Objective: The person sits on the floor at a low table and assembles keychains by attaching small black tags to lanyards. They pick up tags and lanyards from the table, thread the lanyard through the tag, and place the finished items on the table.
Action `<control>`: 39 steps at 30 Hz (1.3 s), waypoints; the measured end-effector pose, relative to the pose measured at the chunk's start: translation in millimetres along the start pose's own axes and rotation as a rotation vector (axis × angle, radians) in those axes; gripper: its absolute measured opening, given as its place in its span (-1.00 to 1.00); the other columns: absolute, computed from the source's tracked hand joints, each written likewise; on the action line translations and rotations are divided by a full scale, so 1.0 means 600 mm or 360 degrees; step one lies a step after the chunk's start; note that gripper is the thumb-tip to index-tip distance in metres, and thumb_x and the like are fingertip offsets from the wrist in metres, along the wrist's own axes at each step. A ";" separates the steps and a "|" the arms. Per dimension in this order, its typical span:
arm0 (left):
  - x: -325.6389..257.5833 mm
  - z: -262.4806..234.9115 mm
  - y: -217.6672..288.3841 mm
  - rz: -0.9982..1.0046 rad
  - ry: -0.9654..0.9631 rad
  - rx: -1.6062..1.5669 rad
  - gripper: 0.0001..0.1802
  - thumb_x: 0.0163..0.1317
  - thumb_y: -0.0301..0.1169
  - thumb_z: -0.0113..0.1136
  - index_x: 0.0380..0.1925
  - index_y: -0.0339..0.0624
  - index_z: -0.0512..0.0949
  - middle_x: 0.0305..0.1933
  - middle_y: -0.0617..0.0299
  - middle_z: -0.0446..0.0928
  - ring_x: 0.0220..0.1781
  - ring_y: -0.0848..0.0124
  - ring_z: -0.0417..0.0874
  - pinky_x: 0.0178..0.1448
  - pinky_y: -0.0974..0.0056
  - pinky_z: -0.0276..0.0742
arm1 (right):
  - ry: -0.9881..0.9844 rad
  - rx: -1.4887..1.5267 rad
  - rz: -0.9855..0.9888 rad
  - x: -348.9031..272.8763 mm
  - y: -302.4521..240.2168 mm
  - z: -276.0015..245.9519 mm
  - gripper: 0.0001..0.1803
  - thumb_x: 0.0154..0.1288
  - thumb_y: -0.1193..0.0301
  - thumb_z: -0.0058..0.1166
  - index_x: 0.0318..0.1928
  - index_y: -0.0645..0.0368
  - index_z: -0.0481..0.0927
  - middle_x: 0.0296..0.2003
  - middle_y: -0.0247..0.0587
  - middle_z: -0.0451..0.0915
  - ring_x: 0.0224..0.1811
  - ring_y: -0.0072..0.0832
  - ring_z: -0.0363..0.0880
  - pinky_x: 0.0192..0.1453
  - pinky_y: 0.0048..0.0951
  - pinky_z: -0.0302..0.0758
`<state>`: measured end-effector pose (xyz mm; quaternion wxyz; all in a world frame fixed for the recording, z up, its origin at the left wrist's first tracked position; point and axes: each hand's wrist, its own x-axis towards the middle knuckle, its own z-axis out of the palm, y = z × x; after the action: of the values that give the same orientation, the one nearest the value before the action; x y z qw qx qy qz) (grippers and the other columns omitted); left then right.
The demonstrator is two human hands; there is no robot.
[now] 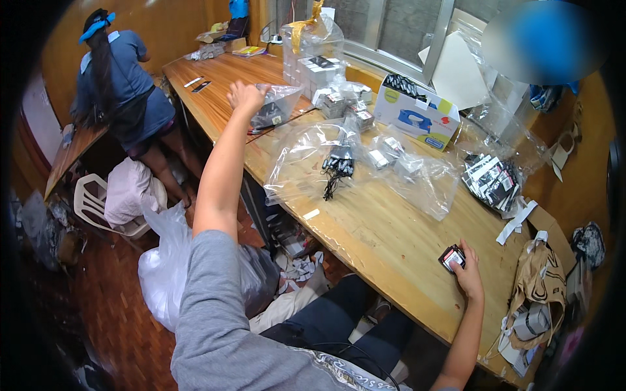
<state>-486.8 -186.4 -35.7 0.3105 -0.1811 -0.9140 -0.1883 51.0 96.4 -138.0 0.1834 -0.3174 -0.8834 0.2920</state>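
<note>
- Left hand [246,96]: arm stretched far out over the worktop [385,241], fingers curled and pinching the upper edge of a small clear bag [275,107] with dark items inside. The bag hangs just above the wood, near the far-left corner.
- Right hand [467,270]: rests at the near edge of the worktop, fingers closed round a small dark packet [452,257] with a pale face and a red edge.
- Judgement on the reach: the grip on the bag is at its rim only. A fuller hold lower down, or keeping the mouth upward, would guard against the contents spilling.
- Judgement on the packet: it sits close to the worktop edge; keeping it flat on the wood and inboard would prevent a drop.
- Between the hands: a large clear plastic sheet [365,163] spread on the wood, with a bundle of black cables [338,166] and small boxes on it.
- Further out: a white and yellow carton [417,117], a pile of black and white packets [492,179] and a brown paper bag [540,280].
- Another person [120,85] stands at the far left, back turned.
</note>
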 end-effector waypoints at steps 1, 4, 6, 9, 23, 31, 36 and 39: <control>0.001 0.000 0.010 0.0079 0.0423 0.0127 -0.59 0.00 -0.15 0.07 -0.35 -0.34 0.52 -0.26 -0.15 0.47 -0.12 0.12 0.49 -0.08 0.12 0.36 | -0.0011 -0.0022 -0.0010 0.000 0.001 -0.001 -0.35 -0.12 0.56 0.04 0.10 0.17 0.22 -0.05 -0.10 0.26 0.06 -0.25 0.13 0.20 -0.34 0.00; 0.034 0.036 -0.020 0.0265 -0.0262 0.0114 -0.77 -0.03 -0.41 -0.01 -0.41 -0.30 0.54 -0.25 -0.13 0.48 -0.15 0.08 0.50 -0.08 0.12 0.40 | -0.0049 -0.0045 -0.0054 0.008 -0.007 0.006 -0.35 -0.12 0.56 0.02 0.10 0.18 0.21 -0.05 -0.09 0.26 0.06 -0.23 0.13 0.20 -0.35 0.00; 0.039 0.097 -0.027 0.0435 -0.0743 0.0300 -0.78 -0.08 -0.54 -0.07 -0.44 -0.32 0.54 -0.24 -0.11 0.47 -0.17 0.09 0.52 -0.10 0.18 0.43 | -0.0050 -0.0046 -0.0052 0.010 -0.019 0.006 -0.35 -0.12 0.56 0.01 0.10 0.19 0.21 -0.05 -0.07 0.26 0.06 -0.23 0.13 0.20 -0.35 0.00; 0.060 0.177 -0.158 0.0310 -0.0479 0.0204 -0.77 -0.03 -0.56 -0.12 -0.42 -0.34 0.54 -0.26 -0.13 0.48 -0.16 0.13 0.52 -0.10 0.15 0.44 | -0.0090 0.0072 -0.0224 0.035 -0.018 0.023 -0.37 -0.12 0.58 -0.05 0.10 0.19 0.21 -0.05 -0.06 0.25 0.04 -0.21 0.15 0.19 -0.35 0.01; 0.002 0.187 -0.022 0.0117 -0.0610 0.0403 -0.77 0.00 -0.42 -0.05 -0.35 -0.23 0.52 -0.14 0.07 0.43 -0.07 0.09 0.44 -0.08 0.20 0.42 | -0.0078 -0.0056 -0.0062 0.007 -0.033 0.004 -0.40 -0.02 0.57 -0.12 0.14 0.15 0.18 -0.03 -0.07 0.25 0.03 -0.28 0.22 0.16 -0.39 0.08; -0.001 0.193 -0.015 0.0224 -0.0585 0.0265 -0.66 -0.03 -0.39 -0.02 -0.19 -0.23 0.44 -0.07 0.00 0.37 -0.06 0.03 0.42 -0.11 0.14 0.43 | -0.0054 -0.0095 -0.0084 0.001 -0.029 0.005 -0.42 0.00 0.54 -0.08 0.12 0.14 0.18 -0.07 -0.03 0.26 0.01 -0.20 0.17 0.14 -0.35 0.07; 0.006 0.223 -0.040 -0.0380 -0.0591 0.0090 -0.64 -0.04 -0.40 -0.02 -0.15 -0.09 0.41 -0.10 0.08 0.39 -0.05 0.07 0.40 -0.13 0.13 0.44 | -0.0067 -0.0154 -0.0183 0.006 -0.024 0.006 -0.42 0.01 0.46 -0.06 0.12 0.16 0.18 -0.09 -0.04 0.27 -0.01 -0.19 0.17 0.14 -0.33 0.06; 0.006 0.229 -0.059 -0.0195 -0.0568 0.0080 -0.63 -0.01 -0.35 -0.03 -0.11 -0.08 0.37 -0.09 0.05 0.37 -0.01 0.07 0.37 -0.10 0.14 0.43 | -0.0093 -0.0161 -0.0200 0.008 -0.025 0.006 -0.41 0.01 0.43 -0.04 0.12 0.17 0.18 -0.09 -0.04 0.27 -0.02 -0.19 0.18 0.14 -0.32 0.05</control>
<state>-573.7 -153.4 -142.6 0.1358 -0.1479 -0.9682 -0.1489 38.8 88.8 -130.4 0.1592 -0.2615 -0.9201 0.2442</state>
